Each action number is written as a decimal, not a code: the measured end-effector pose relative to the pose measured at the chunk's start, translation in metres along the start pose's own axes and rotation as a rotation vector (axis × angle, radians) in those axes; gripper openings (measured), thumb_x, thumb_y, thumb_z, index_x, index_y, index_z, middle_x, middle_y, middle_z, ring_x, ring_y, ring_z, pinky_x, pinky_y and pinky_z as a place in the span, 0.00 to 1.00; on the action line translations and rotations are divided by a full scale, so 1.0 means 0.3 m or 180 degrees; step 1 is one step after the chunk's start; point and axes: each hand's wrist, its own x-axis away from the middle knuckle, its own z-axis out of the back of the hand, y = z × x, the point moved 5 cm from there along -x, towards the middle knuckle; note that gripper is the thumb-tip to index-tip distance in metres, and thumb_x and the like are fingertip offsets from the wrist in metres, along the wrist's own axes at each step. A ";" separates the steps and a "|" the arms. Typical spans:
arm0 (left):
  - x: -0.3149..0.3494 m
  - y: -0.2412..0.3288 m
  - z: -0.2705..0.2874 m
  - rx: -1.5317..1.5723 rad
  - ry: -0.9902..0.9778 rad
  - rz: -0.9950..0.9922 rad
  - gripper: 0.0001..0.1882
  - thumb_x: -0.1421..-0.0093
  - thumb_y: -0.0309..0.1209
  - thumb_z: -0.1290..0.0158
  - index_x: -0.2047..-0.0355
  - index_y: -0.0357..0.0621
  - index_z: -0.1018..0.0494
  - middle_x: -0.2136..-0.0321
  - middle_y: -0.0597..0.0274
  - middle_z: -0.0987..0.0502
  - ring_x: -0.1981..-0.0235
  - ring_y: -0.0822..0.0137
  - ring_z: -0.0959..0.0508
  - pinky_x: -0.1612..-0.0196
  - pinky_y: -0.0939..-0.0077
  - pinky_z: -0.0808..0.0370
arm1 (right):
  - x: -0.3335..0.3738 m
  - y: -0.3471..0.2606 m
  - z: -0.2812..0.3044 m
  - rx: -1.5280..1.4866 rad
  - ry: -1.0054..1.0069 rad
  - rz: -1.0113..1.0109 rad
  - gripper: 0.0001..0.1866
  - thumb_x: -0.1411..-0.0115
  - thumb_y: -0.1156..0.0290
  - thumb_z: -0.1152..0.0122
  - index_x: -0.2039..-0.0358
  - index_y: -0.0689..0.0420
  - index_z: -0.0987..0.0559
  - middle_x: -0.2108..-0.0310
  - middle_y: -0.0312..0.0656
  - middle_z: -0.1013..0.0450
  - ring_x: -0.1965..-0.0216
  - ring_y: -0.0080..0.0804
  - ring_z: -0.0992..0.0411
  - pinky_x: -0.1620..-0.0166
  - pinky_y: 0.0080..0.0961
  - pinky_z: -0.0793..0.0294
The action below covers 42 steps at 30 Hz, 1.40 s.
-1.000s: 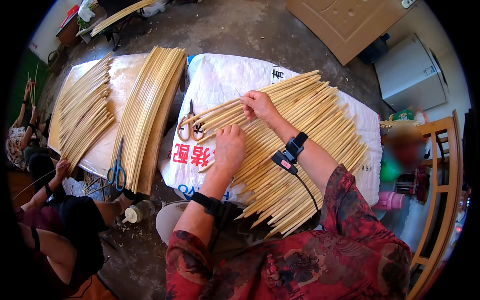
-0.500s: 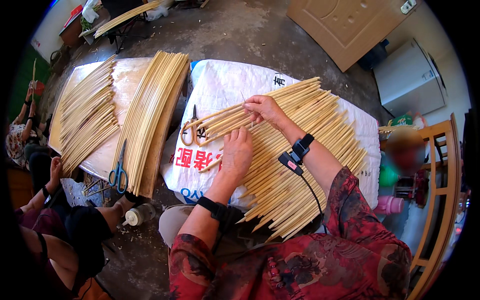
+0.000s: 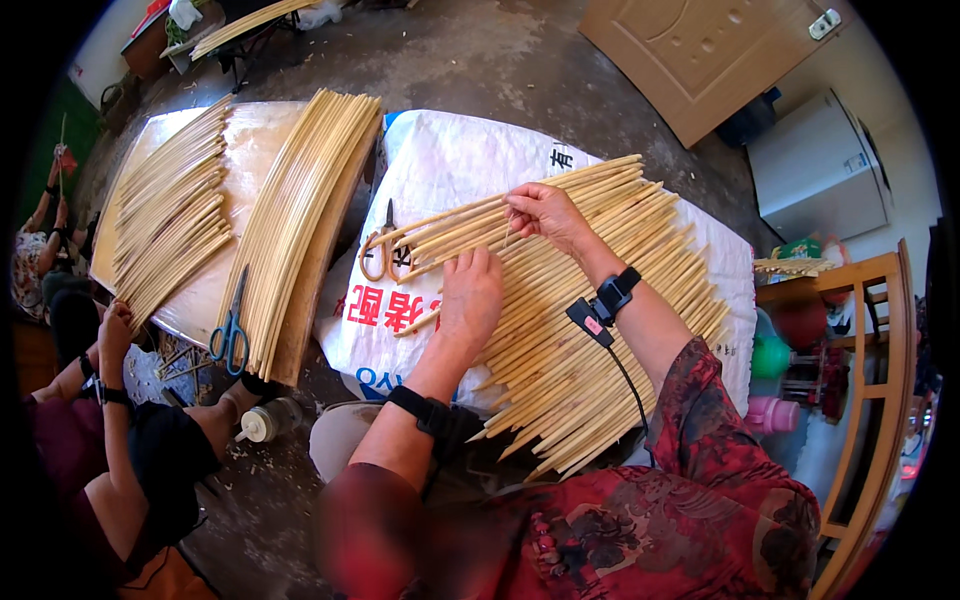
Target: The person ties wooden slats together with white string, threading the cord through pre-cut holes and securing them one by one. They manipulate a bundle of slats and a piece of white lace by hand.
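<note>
A wide mat of pale, straw-coloured stalks [image 3: 590,320], laid side by side with staggered pointed ends, rests on a white woven sack [image 3: 440,150]. My left hand [image 3: 472,295] lies over the left ends of the stalks, fingers stretched flat and pressing on them. Just above and to the right, my right hand [image 3: 545,215] is closed in a pinch over the upper stalks. From its fingertips a thin pale thread [image 3: 506,238] hangs down toward the stalks. Brown-handled scissors [image 3: 385,255] lie on the sack left of my hands, partly under the stalk ends.
On a board [image 3: 262,150] to the left lie two stalk bundles and blue-handled scissors [image 3: 232,335]. A co-worker's hand [image 3: 115,320] touches the nearer stalk ends there. A bottle [image 3: 268,420] stands on the floor; a wooden chair [image 3: 870,380] and white cabinet [image 3: 815,165] are at right.
My right hand has moved slightly right and up in a pinch. My left hand stays on the stalks. The co-worker's hand at left has closed near the stalk ends.
</note>
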 end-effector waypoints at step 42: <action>-0.017 -0.087 0.029 0.0116 0.0219 0.0367 0.05 0.52 0.24 0.54 0.73 0.42 0.31 0.70 0.57 0.31 0.64 0.57 0.30 0.61 0.64 0.35 | 0.136 0.018 0.008 0.0244 0.0591 0.0415 0.07 0.42 0.71 0.45 0.69 0.62 0.24 0.77 0.35 0.29 0.78 0.18 0.29 0.76 0.15 0.26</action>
